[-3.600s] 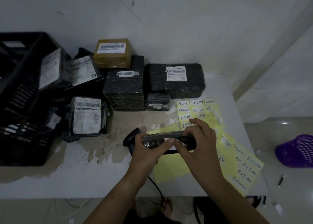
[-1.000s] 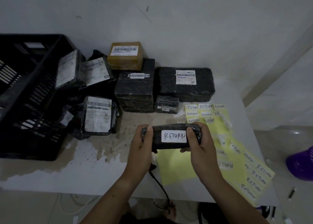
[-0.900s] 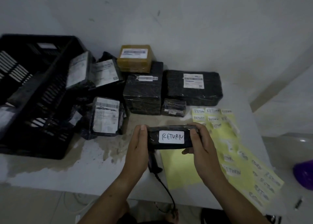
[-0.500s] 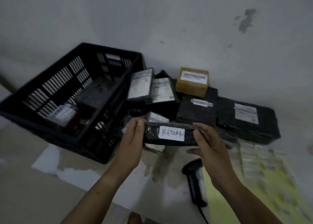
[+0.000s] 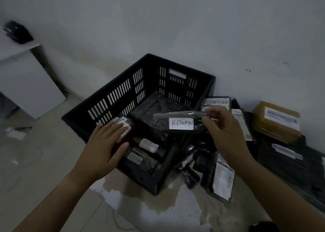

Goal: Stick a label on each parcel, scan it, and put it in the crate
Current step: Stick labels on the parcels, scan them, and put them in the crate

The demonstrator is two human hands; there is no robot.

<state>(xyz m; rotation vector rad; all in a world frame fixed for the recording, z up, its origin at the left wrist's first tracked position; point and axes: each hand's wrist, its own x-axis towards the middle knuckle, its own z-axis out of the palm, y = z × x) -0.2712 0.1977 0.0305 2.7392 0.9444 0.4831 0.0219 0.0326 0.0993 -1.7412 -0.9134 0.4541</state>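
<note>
Half a second ago both hands held the parcel (image 5: 162,122) in front of the crate (image 5: 181,65); a second ago it was over the yellow sheets with the scanner under it. Now the view has swung left, those are out of sight, and the hold has changed. The left hand (image 5: 103,147) has let go and lies at the crate's 8 o'clock, fingers (image 5: 114,128) straight and spread flat on a small parcel (image 5: 123,124) inside, gripping nothing. The right hand (image 5: 226,137) carries the load alone, its fingers (image 5: 215,113) pinching the parcel's 3 o'clock end. The parcel hangs level above the crate's 3 o'clock side, over a big parcel (image 5: 158,103) already inside, with its label (image 5: 181,123) reading RETURN turned up. So the label is on and the job is likely at its last step for this parcel, the drop; whether it was scanned cannot be told here. The flat left hand looks to be steadying or shifting the contents to make room, though that is a guess. More labelled parcels (image 5: 146,146) lie at the crate's 6 o'clock. A pile (image 5: 223,177) with a brown box (image 5: 276,121) waits on the stained surface (image 5: 158,214) at the crate's 3 to 4 o'clock, so much of the task remains.
</note>
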